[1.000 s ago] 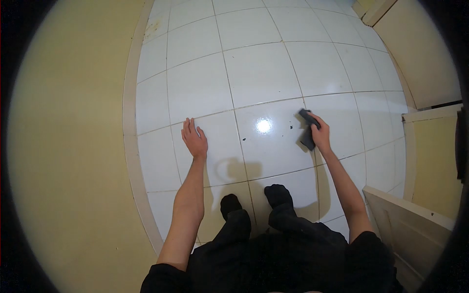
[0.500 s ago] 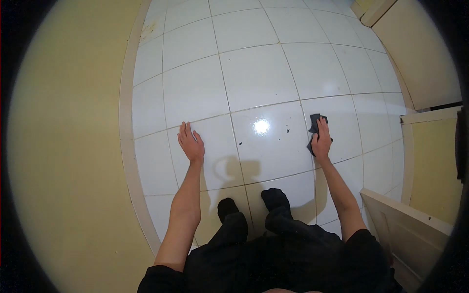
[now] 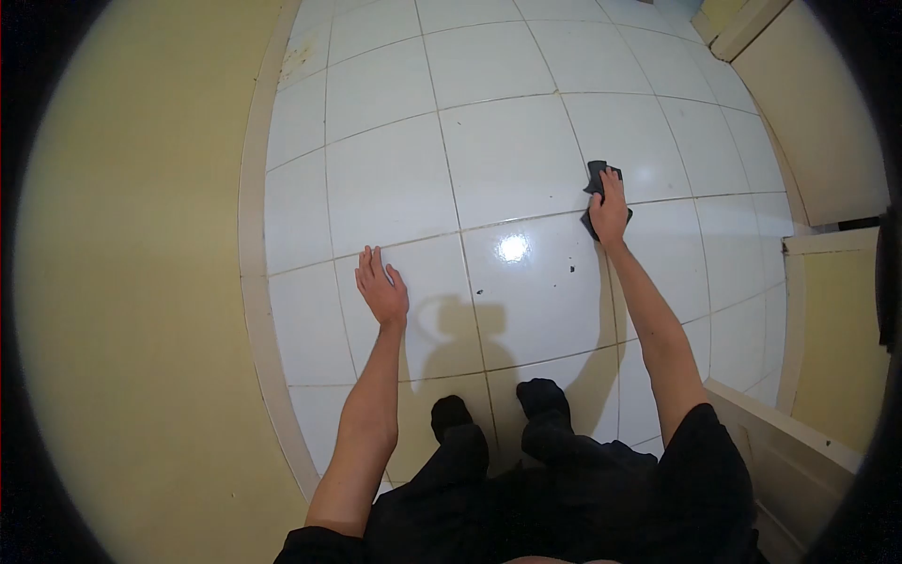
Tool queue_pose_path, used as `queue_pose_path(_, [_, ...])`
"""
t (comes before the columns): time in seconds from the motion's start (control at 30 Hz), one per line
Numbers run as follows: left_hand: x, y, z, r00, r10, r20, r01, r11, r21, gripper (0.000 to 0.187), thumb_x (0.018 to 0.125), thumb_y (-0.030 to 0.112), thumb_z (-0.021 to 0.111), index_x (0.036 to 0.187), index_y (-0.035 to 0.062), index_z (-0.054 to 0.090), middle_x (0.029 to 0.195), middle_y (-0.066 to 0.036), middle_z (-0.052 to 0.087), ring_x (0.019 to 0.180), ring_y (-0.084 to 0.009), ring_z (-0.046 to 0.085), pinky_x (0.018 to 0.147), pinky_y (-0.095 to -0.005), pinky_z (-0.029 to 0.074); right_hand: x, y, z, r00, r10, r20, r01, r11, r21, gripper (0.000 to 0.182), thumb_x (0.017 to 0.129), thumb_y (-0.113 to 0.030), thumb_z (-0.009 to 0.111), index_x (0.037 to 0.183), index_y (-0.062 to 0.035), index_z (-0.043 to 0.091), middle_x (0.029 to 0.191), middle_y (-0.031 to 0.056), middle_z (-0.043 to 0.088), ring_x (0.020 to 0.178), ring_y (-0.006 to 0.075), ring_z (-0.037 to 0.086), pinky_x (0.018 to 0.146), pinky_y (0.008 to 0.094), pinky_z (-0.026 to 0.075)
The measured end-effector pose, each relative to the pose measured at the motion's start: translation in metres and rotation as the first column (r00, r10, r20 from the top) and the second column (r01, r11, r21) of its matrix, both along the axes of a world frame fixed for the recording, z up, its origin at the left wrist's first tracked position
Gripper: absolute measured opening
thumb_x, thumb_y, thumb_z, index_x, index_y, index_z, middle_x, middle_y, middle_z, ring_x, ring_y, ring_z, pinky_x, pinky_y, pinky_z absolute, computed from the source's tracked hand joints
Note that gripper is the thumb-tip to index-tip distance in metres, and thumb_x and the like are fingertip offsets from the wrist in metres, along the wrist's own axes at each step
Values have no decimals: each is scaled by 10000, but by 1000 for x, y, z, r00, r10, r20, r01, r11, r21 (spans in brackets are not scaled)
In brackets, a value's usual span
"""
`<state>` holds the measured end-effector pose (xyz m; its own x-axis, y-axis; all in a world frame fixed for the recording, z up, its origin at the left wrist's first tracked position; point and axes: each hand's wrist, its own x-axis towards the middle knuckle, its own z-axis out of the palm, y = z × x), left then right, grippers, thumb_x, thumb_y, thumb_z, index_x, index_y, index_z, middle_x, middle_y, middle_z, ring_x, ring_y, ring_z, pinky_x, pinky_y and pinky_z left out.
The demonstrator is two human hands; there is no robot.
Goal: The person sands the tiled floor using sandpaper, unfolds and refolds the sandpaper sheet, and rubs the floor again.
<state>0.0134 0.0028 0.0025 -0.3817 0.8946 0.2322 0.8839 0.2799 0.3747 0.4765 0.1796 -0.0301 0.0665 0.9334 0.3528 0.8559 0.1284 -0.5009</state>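
White floor tiles spread out beneath both arms. My right hand presses a dark cloth against the tiles; the cloth sticks out past the fingers and on both sides of the palm, and part of it is hidden under the hand. Toward the left, my left hand rests on the floor with nothing in it, its fingers stretched out and a little apart. Between the hands lie small dark specks, one speck nearer the right arm and another speck nearer the left.
A yellowish wall with a pale skirting board runs along the left. On the right stand a pale door and a low pale panel. My feet in dark socks are on the tiles below.
My right hand has slid forward across the tiles with the dark cloth under it. My left hand stays on about the same patch of floor, while the view has shifted slightly.
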Motion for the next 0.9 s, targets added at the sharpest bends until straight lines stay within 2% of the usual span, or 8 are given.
queue_pose_path(0.03, [0,0,1,1000,2,4,-2,1000,-3,467,1026,131,497,1488,58,498,1597,-124,437,1519,-289,351,1279,-495,225,-8,10,0,1000,-8,7,8,1000,4,549,902,-60,567,1443,28,537,1565,192,493,1493,368,401,1271,456,279])
queue_pose_path(0.07, [1,1,2,1000,3,9,-3,1000,-7,468,1027,131,497,1489,58,497,1598,-126,436,1520,-289,350,1279,-496,224,-17,18,0,1000,10,1,-10,1000,-17,557,908,-62,569,1449,59,518,1568,233,473,1495,394,387,1281,478,247])
queue_pose_path(0.23, [2,1,4,1000,-2,6,2,1000,0,471,1024,122,502,1490,57,495,1594,-130,440,1522,-297,348,1279,-499,224,-66,57,-8,988,153,-8,-152,988,30,567,902,-38,562,1450,90,499,1563,289,448,1493,435,373,1281,519,225])
queue_pose_path(0.37, [1,1,3,1000,-5,-2,5,1000,-3,472,1022,116,507,1490,55,496,1592,-130,443,1521,-300,351,1277,-502,226,-117,66,-2,947,311,-76,-309,950,33,569,865,-37,587,1424,59,537,1537,267,493,1478,432,400,1276,517,243])
queue_pose_path(0.43, [1,0,2,1000,-8,1,8,1000,5,471,1021,118,510,1488,56,499,1593,-130,443,1519,-300,353,1276,-505,226,-142,63,-2,918,382,-106,-380,924,34,568,848,-41,584,1412,21,566,1531,219,523,1462,393,437,1277,490,268])
queue_pose_path(0.57, [0,0,2,1000,-5,11,5,1000,-6,467,1021,119,512,1483,56,504,1593,-128,443,1517,-299,356,1274,-506,229,-177,41,10,857,488,-164,-498,867,-21,555,837,-43,583,1389,19,598,1534,209,529,1469,354,442,1281,451,273])
queue_pose_path(0.9, [-2,-2,-1,999,-40,15,40,999,33,463,1040,137,493,1495,48,495,1594,-154,447,1512,-318,356,1274,-508,228,-182,-15,23,736,630,-248,-666,740,-94,586,785,18,597,1371,24,615,1519,197,550,1477,345,438,1285,462,269])
